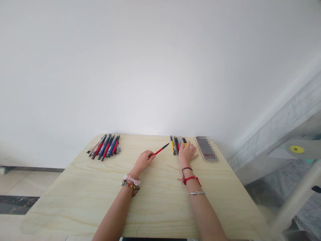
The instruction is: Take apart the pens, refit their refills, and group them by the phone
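Note:
My left hand is closed around the lower end of a red pen, whose black end points up and to the right. My right hand rests over a small group of pens on the right, fingers spread and partly covering them. A yellow pen lies at that group's left edge, with clear, dark and red ones beside it. I cannot see what lies beneath the right palm. On the left is a bigger bunch of pens in red, blue and clear with black ends, lying roughly side by side.
A phone, partly pixelated, lies to the right of my right hand. The pale wooden table meets a white wall at its far edge. Beyond the table's right side stands a light-coloured slanted frame.

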`<state>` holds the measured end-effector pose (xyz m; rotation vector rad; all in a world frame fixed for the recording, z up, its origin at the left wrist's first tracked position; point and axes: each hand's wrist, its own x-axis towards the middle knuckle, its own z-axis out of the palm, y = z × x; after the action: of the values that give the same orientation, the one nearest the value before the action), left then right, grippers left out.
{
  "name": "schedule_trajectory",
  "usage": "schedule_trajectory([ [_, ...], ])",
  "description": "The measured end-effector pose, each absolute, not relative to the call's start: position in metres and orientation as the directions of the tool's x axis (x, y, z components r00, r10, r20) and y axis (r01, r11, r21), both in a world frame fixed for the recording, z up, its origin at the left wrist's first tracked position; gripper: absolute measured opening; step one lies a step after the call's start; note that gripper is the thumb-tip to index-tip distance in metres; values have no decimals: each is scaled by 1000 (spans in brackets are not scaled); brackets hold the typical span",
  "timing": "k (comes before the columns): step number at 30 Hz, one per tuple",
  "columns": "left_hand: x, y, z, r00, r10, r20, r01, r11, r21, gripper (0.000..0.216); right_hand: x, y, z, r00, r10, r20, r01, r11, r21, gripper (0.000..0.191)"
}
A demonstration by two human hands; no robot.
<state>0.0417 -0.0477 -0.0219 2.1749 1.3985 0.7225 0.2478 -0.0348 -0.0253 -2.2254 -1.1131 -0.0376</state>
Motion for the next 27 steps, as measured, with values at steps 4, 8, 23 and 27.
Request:
schedule_trajectory([
  [4, 41, -47, -23, 343, 922, 179, 687, -376, 622, 23, 241, -28, -25, 633, 707, 314, 736, -425, -528, 47],
  [8, 41, -47, -23, 335, 923, 187, 684, -375, 626, 23, 240, -26, -26, 613, 721, 323, 751, -404, -523, 46],
  [23, 43, -47, -24, 334, 929, 162, 670, -355, 652, 21, 234, -30, -15, 353, 838, 416, 904, -190, -384, 41],
  [27, 42, -47, -24, 340, 924, 176, 666, -368, 649, 22, 232, -34, -11, 101, 902, 421, 898, 100, -429, 38],
])
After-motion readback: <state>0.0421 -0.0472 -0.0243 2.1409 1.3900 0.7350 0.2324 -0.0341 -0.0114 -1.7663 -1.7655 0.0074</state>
